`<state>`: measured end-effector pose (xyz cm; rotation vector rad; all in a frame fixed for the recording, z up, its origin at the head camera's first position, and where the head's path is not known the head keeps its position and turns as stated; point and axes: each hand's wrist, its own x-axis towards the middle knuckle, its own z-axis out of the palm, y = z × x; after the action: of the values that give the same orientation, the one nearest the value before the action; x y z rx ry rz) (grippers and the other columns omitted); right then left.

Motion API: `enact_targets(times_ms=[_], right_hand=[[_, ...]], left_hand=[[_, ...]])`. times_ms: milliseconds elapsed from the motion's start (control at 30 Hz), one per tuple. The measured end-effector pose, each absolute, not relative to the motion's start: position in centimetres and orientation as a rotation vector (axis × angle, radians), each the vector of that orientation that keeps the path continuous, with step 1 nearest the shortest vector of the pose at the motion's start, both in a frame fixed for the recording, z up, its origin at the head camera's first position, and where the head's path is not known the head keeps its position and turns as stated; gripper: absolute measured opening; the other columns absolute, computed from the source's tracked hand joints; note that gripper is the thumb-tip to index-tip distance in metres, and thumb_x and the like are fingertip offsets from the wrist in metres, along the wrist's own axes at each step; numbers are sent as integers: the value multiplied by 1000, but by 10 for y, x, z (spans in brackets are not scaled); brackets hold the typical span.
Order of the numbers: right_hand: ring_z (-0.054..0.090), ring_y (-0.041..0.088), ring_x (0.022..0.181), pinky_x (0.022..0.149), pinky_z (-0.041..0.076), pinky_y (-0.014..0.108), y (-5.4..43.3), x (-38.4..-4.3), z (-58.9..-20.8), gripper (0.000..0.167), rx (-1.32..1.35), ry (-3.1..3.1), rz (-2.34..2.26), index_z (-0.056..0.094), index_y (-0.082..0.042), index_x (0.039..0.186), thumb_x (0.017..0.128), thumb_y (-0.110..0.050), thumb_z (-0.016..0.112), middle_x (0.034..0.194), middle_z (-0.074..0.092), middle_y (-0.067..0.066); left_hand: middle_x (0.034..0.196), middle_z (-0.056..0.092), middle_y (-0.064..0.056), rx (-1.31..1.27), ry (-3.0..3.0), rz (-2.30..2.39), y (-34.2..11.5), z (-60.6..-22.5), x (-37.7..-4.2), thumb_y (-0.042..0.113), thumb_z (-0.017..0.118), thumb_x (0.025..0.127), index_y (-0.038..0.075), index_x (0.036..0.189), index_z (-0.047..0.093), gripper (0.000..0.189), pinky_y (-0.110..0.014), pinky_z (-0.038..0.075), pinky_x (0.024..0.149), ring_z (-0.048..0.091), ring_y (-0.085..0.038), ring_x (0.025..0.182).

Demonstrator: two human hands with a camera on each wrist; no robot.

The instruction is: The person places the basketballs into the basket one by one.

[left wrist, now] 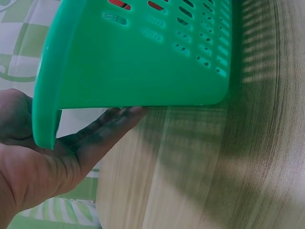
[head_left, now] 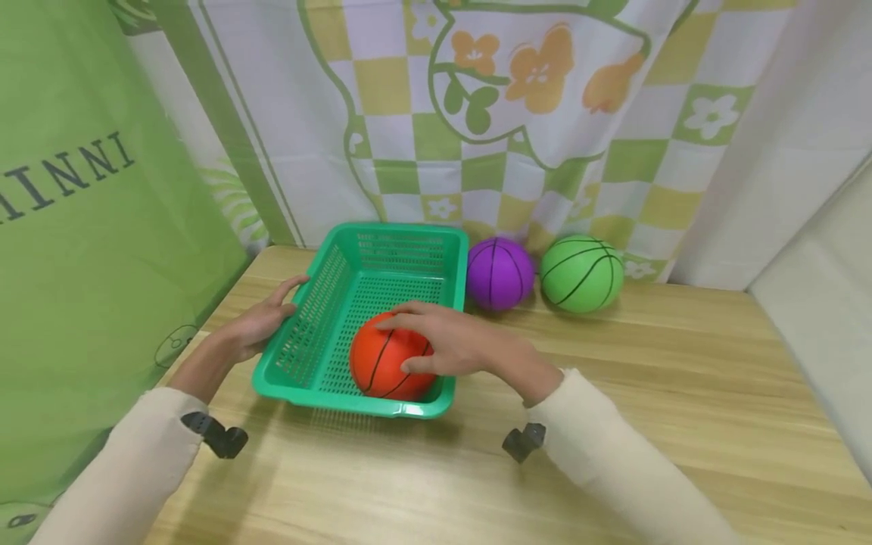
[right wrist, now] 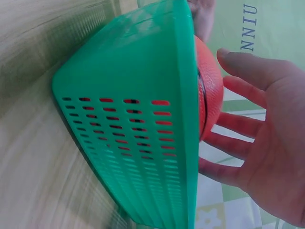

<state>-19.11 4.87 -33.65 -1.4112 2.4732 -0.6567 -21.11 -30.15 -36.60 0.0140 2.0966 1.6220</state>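
Note:
A green plastic basket (head_left: 402, 291) with slotted walls stands on the wooden table. Inside it, in the near right corner, lies a red-orange ball (head_left: 381, 363) with black lines, its top above the rim in the right wrist view. My left hand (head_left: 262, 325) is at the basket's left side; the left wrist view has its fingers (left wrist: 102, 136) extended below the rim, against the outer wall. Over the ball is my right hand (head_left: 453, 341), fingers spread and only slightly bent, close around its upper side. Whether every fingertip touches it is unclear.
Right of the basket, near the curtain, a purple ball (head_left: 500, 274) and a light green ball (head_left: 581, 274) sit side by side on the table (head_left: 647, 378). A patterned curtain (head_left: 409, 136) hangs behind, and green fabric (head_left: 88, 250) stands at the left.

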Motion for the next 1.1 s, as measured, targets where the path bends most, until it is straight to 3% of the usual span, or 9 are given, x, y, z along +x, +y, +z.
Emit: enact_targets(times_ms=[300, 1100], right_hand=[[44, 22, 133, 106, 42, 37, 60, -191, -335, 53, -1433, 2476, -709, 54, -15, 144, 95, -25, 70, 144, 49, 5], [48, 27, 129, 107, 39, 51, 141, -192, -357, 49, -1338, 2638, -1029, 59, -8, 138, 92, -21, 72, 138, 55, 8]], left_hand=[[137, 34, -36, 7, 2093, 1615, -304, -371, -209, 15, 19, 109, 31, 160, -7, 60, -54, 54, 85, 58, -40, 108], [139, 33, -37, 10, 2095, 1596, -301, -366, -211, 16, 21, 109, 32, 160, -8, 61, -55, 54, 86, 58, -40, 110]])
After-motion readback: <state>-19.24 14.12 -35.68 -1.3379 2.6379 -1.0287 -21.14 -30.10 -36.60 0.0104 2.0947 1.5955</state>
